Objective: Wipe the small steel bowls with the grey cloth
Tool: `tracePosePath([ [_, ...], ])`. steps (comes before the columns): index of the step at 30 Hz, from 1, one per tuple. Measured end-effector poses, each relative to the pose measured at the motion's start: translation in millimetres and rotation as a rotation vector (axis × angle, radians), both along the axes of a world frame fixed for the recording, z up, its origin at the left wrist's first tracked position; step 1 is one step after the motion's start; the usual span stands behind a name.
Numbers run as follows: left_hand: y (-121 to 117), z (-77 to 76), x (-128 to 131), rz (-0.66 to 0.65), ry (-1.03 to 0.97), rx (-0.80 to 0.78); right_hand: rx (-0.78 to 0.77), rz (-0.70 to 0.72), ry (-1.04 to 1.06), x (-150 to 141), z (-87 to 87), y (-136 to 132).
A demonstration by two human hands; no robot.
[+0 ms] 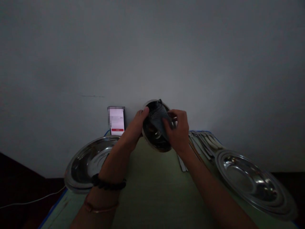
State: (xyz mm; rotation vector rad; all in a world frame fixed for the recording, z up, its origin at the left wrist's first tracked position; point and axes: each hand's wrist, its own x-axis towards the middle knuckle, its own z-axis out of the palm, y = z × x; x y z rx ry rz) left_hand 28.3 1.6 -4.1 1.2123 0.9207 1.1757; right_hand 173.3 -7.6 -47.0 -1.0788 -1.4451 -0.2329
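My left hand (134, 128) grips the left rim of a small steel bowl (154, 141) and holds it tilted above the table, its inside turned toward me. My right hand (177, 130) is closed on a dark grey cloth (157, 116) that is pressed into the bowl's upper part. Both hands meet over the far middle of the table. A bead bracelet and a thin bangle sit on my left wrist.
A large steel plate (88, 162) lies at the left, another steel plate (252, 181) at the right. Several spoons (202, 141) lie behind my right hand. A lit phone (116, 121) leans against the grey wall. The table top (152, 190) is pale green.
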Motion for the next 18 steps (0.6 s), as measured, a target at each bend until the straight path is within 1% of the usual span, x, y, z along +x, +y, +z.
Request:
tracePosePath([
  [1, 1, -0.9, 0, 0.003, 0.002, 0.004, -0.006, -0.014, -0.048, 0, 0.4, 0],
  [2, 2, -2.0, -1, 0.011, 0.001, 0.007, -0.051, -0.001, -0.131, 0, 0.9, -1],
  [4, 6, -4.1, -3, 0.028, 0.001, 0.007, -0.218, 0.083, -0.317, -1, 1.8, -4],
  [6, 8, -5.4, -5, 0.055, 0.003, 0.013, -0.391, 0.169, -0.425, -1, 2.2, -7],
  [9, 9, -5.5, -5, 0.081, -0.004, 0.032, -0.559, 0.2, -0.458, 2, 2.8, -10],
  [11, 8, -5.0, -4, 0.068, -0.012, 0.03, -0.613, 0.182, -0.474, 4, 3.4, -10],
  [12, 7, -4.8, -4, 0.056, -0.011, 0.026, -0.615, 0.161, -0.465, 5, 3.6, -9],
  [14, 6, -5.1, -3, 0.049, 0.003, 0.013, -0.572, 0.116, -0.371, 7, 4.1, -4],
  [15, 7, -5.5, -3, 0.049, 0.011, 0.002, -0.541, 0.102, -0.273, 9, 4.6, -1],
  [16, 7, -6.1, -4, 0.047, 0.015, -0.012, -0.513, 0.106, -0.138, 12, 5.7, 2],
  [18, 9, -7.4, -5, 0.036, 0.012, -0.035, -0.476, 0.19, 0.238, 20, 10.3, 8],
])
